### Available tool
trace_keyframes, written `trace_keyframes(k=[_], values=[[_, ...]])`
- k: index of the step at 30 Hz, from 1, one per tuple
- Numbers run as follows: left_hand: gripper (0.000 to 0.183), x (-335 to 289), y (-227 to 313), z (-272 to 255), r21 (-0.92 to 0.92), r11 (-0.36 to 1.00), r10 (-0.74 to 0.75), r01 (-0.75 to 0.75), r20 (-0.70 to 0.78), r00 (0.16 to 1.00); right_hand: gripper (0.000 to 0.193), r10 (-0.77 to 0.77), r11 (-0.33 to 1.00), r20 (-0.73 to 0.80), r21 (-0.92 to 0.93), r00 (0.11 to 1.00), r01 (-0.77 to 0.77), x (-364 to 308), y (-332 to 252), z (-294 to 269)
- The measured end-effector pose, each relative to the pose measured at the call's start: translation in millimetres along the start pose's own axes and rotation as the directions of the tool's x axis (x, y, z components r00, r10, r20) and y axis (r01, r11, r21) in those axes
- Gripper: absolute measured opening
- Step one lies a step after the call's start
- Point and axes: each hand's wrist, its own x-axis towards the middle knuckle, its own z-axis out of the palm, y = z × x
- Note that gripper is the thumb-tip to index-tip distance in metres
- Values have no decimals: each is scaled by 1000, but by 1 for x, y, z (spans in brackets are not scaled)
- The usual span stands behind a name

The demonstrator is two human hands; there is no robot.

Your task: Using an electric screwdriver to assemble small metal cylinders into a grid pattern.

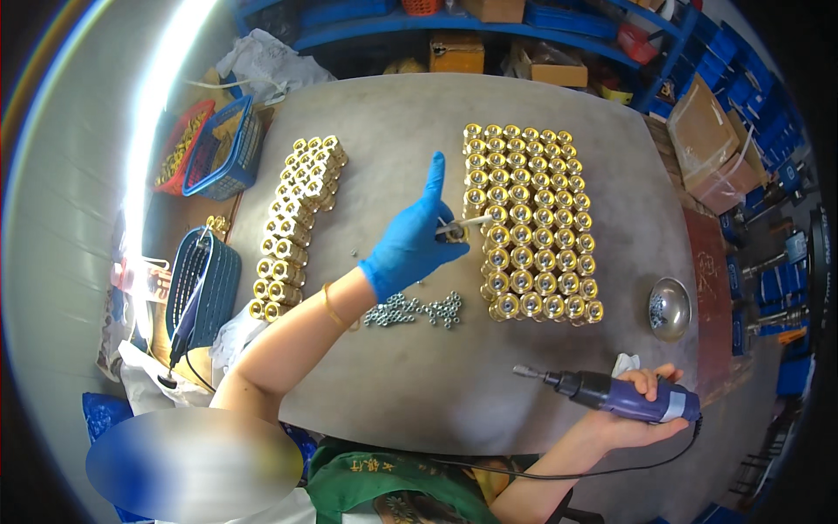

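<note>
My left hand (410,240), in a blue glove, is over the middle of the table with one finger stretched out. Its other fingers are closed on a small brass fitting (456,232). A thin pale rod (474,221) sticks out from there toward a block of upright brass fittings (532,218) in close rows. My bare right hand (650,402) grips a purple and black electric screwdriver (620,395), its tip pointing left, above the near right of the table. Loose silver nuts (415,310) lie below my left hand. More brass fittings (292,214) stand in rows at the left.
A metal bowl (669,308) sits near the right edge of the grey table (384,113). Blue baskets (202,279) and a red basket (183,148) stand at the left. The screwdriver's black cord (559,477) runs along the front. Cardboard boxes (711,140) are beyond the right side.
</note>
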Motion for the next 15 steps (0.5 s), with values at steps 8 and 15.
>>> trace_keyframes(k=[8,15], values=[[86,37,-18,22,176,962,199,-207,61,978,57,19,998,-47,-52,999,-21,-1,-3,-14],[30,45,-3,13,-50,990,137,-135,43,990,54,51,995,-55,-85,997,-56,-5,4,-9]])
